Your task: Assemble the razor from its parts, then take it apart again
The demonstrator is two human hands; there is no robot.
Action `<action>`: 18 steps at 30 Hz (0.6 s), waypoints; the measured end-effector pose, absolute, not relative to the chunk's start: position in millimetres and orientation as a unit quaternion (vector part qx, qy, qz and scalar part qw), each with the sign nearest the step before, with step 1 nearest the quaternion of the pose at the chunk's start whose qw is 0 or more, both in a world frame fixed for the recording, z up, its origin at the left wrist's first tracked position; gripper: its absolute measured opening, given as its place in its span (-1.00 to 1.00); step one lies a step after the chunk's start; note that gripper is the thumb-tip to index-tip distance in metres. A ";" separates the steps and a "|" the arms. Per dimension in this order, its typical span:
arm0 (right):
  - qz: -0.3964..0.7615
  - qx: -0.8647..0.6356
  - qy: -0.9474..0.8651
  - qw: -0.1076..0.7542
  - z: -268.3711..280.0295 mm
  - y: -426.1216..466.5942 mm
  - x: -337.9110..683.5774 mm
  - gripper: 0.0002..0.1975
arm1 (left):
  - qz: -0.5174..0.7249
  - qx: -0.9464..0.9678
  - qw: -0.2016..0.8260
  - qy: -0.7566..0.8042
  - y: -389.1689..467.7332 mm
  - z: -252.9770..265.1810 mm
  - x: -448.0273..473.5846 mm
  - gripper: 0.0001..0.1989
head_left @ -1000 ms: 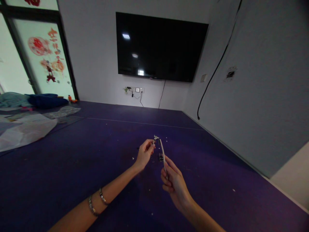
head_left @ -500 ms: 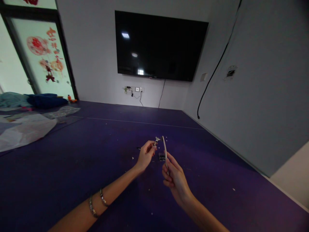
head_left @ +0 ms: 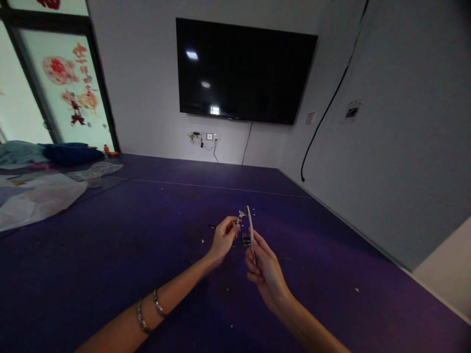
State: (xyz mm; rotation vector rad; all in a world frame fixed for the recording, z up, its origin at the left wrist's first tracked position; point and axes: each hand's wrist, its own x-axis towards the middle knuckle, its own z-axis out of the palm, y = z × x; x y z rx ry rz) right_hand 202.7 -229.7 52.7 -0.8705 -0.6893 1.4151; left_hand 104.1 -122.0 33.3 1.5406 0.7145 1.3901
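My left hand (head_left: 223,239) is closed around the handle of a small silver razor (head_left: 240,215) with a T-shaped head, though fine detail is too small to make out. In my right hand (head_left: 268,267) is a pale toothbrush (head_left: 250,223), held upright by its handle. Its bristles face left and are at or very near the razor's head; whether they touch I cannot tell. Behind the toothbrush, a small dark, partly clear case (head_left: 246,239) lies on the purple floor (head_left: 154,235), partly hidden by my right fingers. A thin black item (head_left: 212,226) rests just left of my left hand.
Small white scraps (head_left: 202,240) are scattered on the floor. Plastic sheeting (head_left: 44,198) and blue fabric (head_left: 71,153) lie at the left. A black cable (head_left: 327,105) hangs along the right wall, and a television (head_left: 246,71) is mounted ahead.
My left hand and the razor have shifted slightly right and down. My right hand has moved a little left with the toothbrush. Both grips stay the same.
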 end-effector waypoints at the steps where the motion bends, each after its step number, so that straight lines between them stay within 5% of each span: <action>1: 0.618 -0.381 -0.301 0.619 52.0 -230.8 202.1 -0.47 | 0.565 0.626 0.453 0.289 -122.1 33.1 104.2 -0.83; 18: 0.628 -0.369 -0.286 0.622 51.8 -236.3 197.6 -0.49 | 0.589 0.610 0.440 0.296 -120.3 37.2 102.1 -0.83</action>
